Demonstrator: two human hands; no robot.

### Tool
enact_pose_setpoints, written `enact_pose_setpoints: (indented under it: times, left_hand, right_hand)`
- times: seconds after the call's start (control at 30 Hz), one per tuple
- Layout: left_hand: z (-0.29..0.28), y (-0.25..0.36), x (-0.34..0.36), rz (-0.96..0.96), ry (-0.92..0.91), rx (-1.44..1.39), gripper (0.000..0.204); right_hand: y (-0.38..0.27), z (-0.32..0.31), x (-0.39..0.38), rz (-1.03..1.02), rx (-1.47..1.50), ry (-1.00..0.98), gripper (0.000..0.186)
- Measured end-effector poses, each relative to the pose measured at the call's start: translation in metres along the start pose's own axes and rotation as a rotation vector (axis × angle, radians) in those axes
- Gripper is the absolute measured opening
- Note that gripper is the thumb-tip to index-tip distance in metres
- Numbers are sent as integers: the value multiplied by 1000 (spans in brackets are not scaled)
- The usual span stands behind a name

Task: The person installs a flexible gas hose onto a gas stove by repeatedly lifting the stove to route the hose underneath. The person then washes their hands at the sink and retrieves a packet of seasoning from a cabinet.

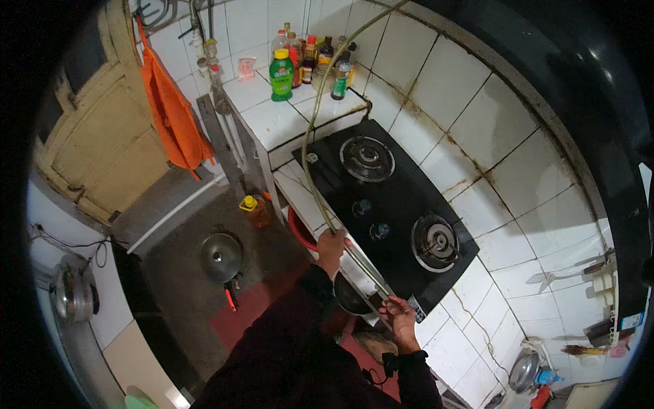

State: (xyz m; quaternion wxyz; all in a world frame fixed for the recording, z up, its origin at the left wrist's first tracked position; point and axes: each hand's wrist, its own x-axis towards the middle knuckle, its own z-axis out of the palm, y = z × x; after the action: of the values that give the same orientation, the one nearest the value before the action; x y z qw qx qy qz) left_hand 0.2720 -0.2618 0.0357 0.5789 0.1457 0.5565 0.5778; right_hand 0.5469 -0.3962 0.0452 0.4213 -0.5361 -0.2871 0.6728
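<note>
Centrally, a gas hose (354, 259) is held by both hands at the stove's (388, 198) front edge.

Left hand (332, 247) wrapped around it; right hand (398, 317) fingers pinching its lower end; long axis runs diagonally toward lower right.

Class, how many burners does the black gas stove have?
2: the far burner sits nearer the bottles, the near burner closer to the person's hands. None appear hidden.

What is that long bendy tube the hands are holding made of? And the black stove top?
The hose looks like soft rubber or plastic, dull yellowish: it curves loosely up along the wall. The stove top looks like black glass or glossy enamel, since it shines; its two burners look like grey metal.
</note>
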Motion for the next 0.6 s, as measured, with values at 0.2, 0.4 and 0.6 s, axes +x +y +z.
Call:
enact_pose_setpoints:
  times: [0.2, 0.4, 0.6]
  left_hand:
    - [-42, -39, 46, -235, -168, -110, 19]
    - [-31, -27, 56, -152, -158, -44, 26]
    - [-37, -7, 44, -192, -149, 33, 26]
  right_hand:
    - [-2, 10, -7, 35, -369, 148, 36]
    - [-55, 114, 47, -621, -1271, 57, 41]
    - [-90, 236, 143, -985, -1717, -80, 55]
